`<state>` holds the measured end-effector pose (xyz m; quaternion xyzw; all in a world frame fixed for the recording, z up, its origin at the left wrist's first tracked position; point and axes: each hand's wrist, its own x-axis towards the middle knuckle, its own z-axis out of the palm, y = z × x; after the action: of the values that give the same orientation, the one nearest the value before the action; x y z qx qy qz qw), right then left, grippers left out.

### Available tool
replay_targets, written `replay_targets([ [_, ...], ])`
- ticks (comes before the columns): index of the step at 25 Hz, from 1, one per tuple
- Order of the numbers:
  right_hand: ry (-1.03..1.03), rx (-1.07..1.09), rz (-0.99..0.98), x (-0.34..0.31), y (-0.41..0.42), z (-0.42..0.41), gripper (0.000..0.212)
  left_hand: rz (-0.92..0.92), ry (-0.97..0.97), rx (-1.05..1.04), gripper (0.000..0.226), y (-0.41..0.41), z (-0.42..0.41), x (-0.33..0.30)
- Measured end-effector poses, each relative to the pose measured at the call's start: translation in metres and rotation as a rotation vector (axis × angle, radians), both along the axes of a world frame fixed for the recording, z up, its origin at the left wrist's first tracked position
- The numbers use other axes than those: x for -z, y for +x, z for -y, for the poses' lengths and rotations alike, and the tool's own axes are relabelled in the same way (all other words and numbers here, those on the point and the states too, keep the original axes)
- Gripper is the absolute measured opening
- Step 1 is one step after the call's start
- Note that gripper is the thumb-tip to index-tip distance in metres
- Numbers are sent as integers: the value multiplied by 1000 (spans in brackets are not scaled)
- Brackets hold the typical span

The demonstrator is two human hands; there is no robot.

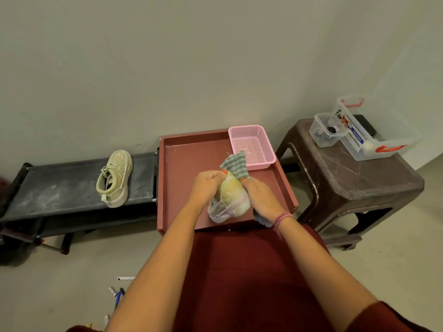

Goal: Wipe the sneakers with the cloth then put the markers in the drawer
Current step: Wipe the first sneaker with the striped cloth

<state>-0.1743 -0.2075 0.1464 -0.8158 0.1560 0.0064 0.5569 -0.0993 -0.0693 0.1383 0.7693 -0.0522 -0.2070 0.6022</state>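
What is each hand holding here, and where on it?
Left hand grips the sneaker at its toe end; right hand holds the striped cloth against the sneaker's side.

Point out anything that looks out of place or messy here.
Several markers lie scattered on the floor at lower left instead of in a drawer. The second sneaker sits alone on the dark bench, whose top is streaked with pale dust. Nothing looks spilled or broken.
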Motion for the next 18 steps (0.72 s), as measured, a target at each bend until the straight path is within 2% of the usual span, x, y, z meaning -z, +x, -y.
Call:
replay_targets([
  [3, -616, -236, 243, 17, -24, -18, 50, -22, 2, -43, 25, 4, 0, -3],
  [5, -896, -289, 340, 28, -36, -21, 53, -41, -16, -40, 20, 5, -3, -1],
  [7, -846, -252, 366, 30, -38, -13, 53, -37, -11, -23, 19, 5, -1, 2],
  [10, -526, -193, 362, 32, -28, 0, 51, -16, -6, -19, 31, 2, 3, 2],
  [11, -360, -152, 349, 32, -21, 3, 46, 3, -4, -10, 32, 2, 4, 3],
  [13, 153, 53, 220, 18, -8, 4, 31, 36, 2, -9, 27, 2, 5, 5],
  [14, 280, 153, 149, 11, -3, 2, 28, 43, 2, -14, 26, 1, 6, 6],
  [15, 315, 198, 106, 6, -2, 0, 27, 42, 5, -22, 27, 2, 8, 6],
  [16, 227, 181, 105, 6, -6, 0, 26, 44, 9, -32, 30, 1, 9, 5],
  [18, -181, -41, 230, 15, -25, -7, 40, 38, 12, -62, 38, 3, 11, 3],
])
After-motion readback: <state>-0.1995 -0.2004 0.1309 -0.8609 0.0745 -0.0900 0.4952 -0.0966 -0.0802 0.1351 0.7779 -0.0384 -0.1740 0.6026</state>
